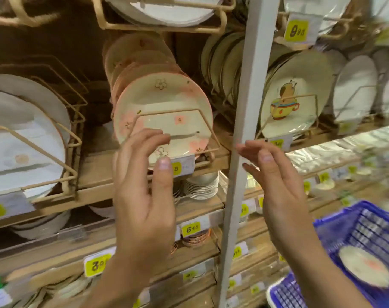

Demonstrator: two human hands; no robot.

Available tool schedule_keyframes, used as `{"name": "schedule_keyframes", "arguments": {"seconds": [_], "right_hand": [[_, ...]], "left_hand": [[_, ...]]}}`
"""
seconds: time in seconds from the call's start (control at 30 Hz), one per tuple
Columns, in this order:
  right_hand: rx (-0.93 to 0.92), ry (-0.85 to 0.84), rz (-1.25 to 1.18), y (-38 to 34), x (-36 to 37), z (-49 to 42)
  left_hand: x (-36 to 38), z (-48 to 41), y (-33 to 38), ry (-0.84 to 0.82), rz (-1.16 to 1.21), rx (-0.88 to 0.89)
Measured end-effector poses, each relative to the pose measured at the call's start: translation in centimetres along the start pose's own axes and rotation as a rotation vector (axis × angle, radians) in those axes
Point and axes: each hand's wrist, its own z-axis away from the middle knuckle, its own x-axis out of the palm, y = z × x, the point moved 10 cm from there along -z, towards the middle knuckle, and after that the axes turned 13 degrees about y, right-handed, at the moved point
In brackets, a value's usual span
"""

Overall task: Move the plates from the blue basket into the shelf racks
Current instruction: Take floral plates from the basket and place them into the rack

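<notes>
Lower centre: left hand was raised, fingers loosely spread, gripping nothing, its fingertips in front of the lower edge of the front flowered plate; contact unclear through blur. Right hand was also empty, fingers straight, palm turned inward, just beside the white upright post. Judged: the 2 hands framed the plate stack, likely steadying or just letting go. Lower right: blue basket sat tilted under the right forearm with 1 pale plate visible inside, so the task looked unfinished. Centre: flowered plates stood on edge in a row, leaning back, and the wire rack crossed the front one to stop it rolling off the shelf. A yellow price tag hung on the shelf lip below. Right of the post: a cartoon-print plate stood behind its own wire. Left edge: large white plates were racked the same way. Top: more white plates, blurred.
</notes>
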Motion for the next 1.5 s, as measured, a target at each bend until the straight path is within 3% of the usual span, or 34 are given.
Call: {"name": "schedule_keyframes", "arguments": {"seconds": [0.1, 0.27, 0.33, 0.43, 0.73, 1.2, 1.5], "right_hand": [[0.101, 0.150, 0.064, 1.2, -5.6, 2.3], [0.281, 0.506, 0.142, 2.8, -18.2, 7.3], [0.343, 0.628, 0.191, 3.2, -22.6, 9.9], [0.410, 0.799, 0.226, 3.4, -28.5, 13.6], [0.560, 1.098, 0.304, 1.5, -42.6, 21.0], [0.705, 1.117, 0.331, 0.1, -64.3, 20.5], [0.768, 1.096, 0.335, 2.3, -72.3, 16.7]], "left_hand": [[3.2, 4.0, -0.4, -0.149, 0.205, -0.205], [12.3, 14.5, -1.8, -0.548, 0.561, -0.815], [15.1, 18.5, -2.2, -0.634, 0.593, -0.999], [18.2, 23.7, -1.8, -0.719, 0.584, -1.134], [27.1, 34.4, 5.4, -1.018, 0.566, -1.165], [42.0, 46.8, 17.5, -1.096, 0.444, -1.345], [49.8, 51.8, 19.9, -1.128, 0.425, -1.379]]}}
